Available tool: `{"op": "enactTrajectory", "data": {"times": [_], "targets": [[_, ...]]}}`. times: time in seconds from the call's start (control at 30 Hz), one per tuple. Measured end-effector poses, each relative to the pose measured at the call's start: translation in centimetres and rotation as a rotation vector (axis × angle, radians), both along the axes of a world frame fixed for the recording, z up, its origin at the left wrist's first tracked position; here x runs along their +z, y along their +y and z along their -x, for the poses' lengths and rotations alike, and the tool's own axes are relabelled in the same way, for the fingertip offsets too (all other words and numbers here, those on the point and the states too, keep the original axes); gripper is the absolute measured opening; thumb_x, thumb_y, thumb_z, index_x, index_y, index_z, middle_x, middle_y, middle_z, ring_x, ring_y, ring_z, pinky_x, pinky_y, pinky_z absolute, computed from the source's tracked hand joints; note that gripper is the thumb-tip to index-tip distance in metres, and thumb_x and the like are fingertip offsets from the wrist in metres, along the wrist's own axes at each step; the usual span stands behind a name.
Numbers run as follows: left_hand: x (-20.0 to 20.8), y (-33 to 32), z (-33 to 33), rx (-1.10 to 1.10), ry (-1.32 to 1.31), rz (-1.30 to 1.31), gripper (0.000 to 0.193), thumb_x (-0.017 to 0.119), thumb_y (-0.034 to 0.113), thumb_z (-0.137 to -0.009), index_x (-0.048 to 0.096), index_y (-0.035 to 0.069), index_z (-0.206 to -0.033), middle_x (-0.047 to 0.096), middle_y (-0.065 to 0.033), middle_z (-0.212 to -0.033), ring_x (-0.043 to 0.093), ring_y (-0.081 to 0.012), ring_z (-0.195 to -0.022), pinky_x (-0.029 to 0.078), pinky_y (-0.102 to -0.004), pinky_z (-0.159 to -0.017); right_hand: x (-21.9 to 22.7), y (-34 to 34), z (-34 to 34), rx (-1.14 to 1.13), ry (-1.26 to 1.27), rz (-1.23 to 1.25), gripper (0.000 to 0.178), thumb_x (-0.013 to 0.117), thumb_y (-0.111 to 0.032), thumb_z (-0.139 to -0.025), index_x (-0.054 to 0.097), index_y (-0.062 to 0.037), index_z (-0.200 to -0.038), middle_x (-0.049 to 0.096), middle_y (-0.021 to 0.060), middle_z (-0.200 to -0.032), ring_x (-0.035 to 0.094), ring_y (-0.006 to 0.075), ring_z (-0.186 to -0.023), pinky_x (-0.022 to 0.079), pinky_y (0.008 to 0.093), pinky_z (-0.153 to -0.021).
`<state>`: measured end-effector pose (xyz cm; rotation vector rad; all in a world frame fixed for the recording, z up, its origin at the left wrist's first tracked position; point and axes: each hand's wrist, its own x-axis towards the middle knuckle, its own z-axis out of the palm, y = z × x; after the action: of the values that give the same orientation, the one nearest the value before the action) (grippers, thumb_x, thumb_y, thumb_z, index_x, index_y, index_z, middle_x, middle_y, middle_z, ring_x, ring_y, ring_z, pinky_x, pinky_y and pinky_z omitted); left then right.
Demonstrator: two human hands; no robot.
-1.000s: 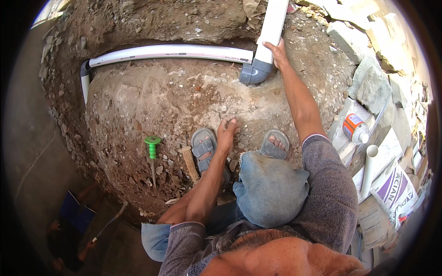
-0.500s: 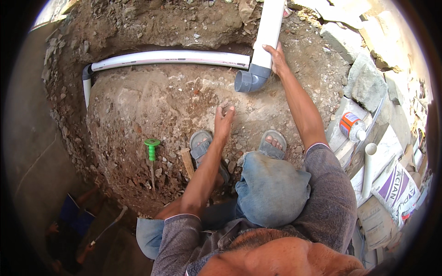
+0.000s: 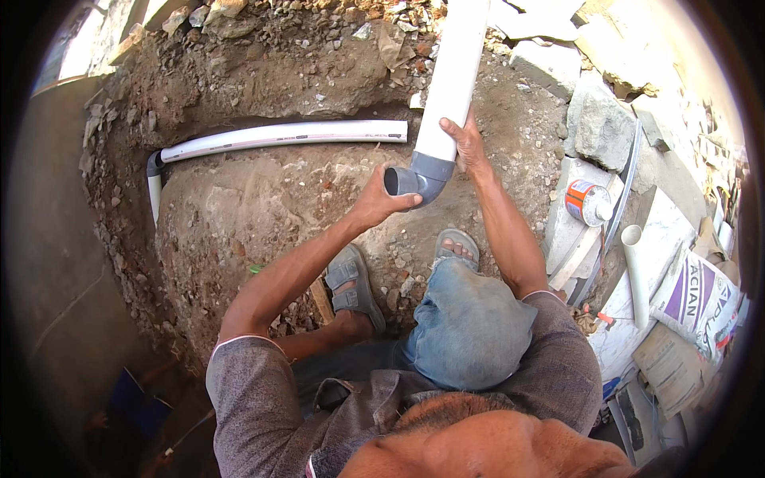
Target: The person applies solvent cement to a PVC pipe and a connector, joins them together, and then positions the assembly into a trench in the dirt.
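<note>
Daylight bleaches the stones (image 3: 617, 56) right of the fingers (image 3: 469, 127). Far left of them, cracked concrete (image 3: 56, 239) is dim. Fisheye distortion warps the edges.

White pipe (image 3: 453, 76) with grey elbow (image 3: 433, 167)
Pipe slanting, elbow on its near end, round mouth facing left.

Four of One Kind, Pairs and Singles Besides

A thick pipe (image 3: 453, 78) at top centre, a long pipe (image 3: 285, 138) at upper left, a short pipe (image 3: 154, 199) at left and a loose pipe (image 3: 637, 279) at right make at least four white pipes. Elbow fittings, grey, total two: a centre elbow (image 3: 431, 182) and a left elbow (image 3: 154, 163). Left hand (image 3: 378, 201) and right hand (image 3: 468, 150) make two. Count one orange-labelled container (image 3: 588, 201) and one purple-and-white sack (image 3: 695, 301), both right.
</note>
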<state>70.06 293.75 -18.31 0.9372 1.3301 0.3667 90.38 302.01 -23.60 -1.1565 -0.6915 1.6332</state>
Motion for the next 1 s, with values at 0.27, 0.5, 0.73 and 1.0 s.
{"op": "enactTrajectory", "data": {"times": [0.27, 0.5, 0.73, 1.0], "targets": [[2.8, 0.5, -0.7, -0.391, -0.135, -0.199, 0.106, 0.077, 0.053, -0.069, 0.026, -0.01, -0.137, 0.041, -0.0283, -0.125, 0.042, -0.0377, -0.123, 0.034, -0.0428, -0.105, 6.8, -3.7, -3.5, -0.146, -0.134, -0.168, 0.091, 0.075, -0.03, -0.069, 0.023, -0.0021, -0.139, 0.044, 0.016, -0.114, 0.049, 0.0258, -0.109, 0.046, 0.0394, -0.091], [3.7, 1.0, -7.2, -0.472, -0.456, -0.262, 0.113, 0.078, 0.055, -0.066, 0.021, -0.01, -0.139, 0.035, -0.0302, -0.132, 0.037, -0.0378, -0.127, 0.031, -0.0425, -0.107, 15.8, -6.2, -9.8, -0.253, -0.497, -0.184, 0.099, 0.078, -0.028, -0.069, 0.017, -0.0019, -0.142, 0.039, 0.0175, -0.124, 0.042, 0.0275, -0.118, 0.037, 0.0415, -0.101], [7.1, 2.8, -14.9, -0.499, -0.91, -0.287, 0.111, 0.077, 0.048, -0.072, 0.012, -0.005, -0.144, 0.034, -0.0307, -0.136, 0.036, -0.037, -0.13, 0.03, -0.0426, -0.109, 28.5, -5.2, -11.9, -0.157, -1.139, -0.265, 0.1, 0.078, -0.033, -0.069, 0.019, 0.0009, -0.143, 0.042, 0.022, -0.125, 0.046, 0.0317, -0.117, 0.04, 0.0418, -0.1], [11.1, 7.8, -15.8, -0.33, -1.04, -0.266, 0.125, 0.073, 0.066, -0.068, 0.006, -0.006, -0.145, 0.032, -0.0346, -0.137, 0.033, -0.0441, -0.131, 0.029, -0.049, -0.11, 26.0, -7.8, -8.3, -0.183, -0.812, -0.063, 0.073, 0.057, -0.037, -0.089, 0.023, 0.0019, -0.141, 0.041, 0.0208, -0.13, 0.044, 0.0273, -0.121, 0.037, 0.0387, -0.101]]}}
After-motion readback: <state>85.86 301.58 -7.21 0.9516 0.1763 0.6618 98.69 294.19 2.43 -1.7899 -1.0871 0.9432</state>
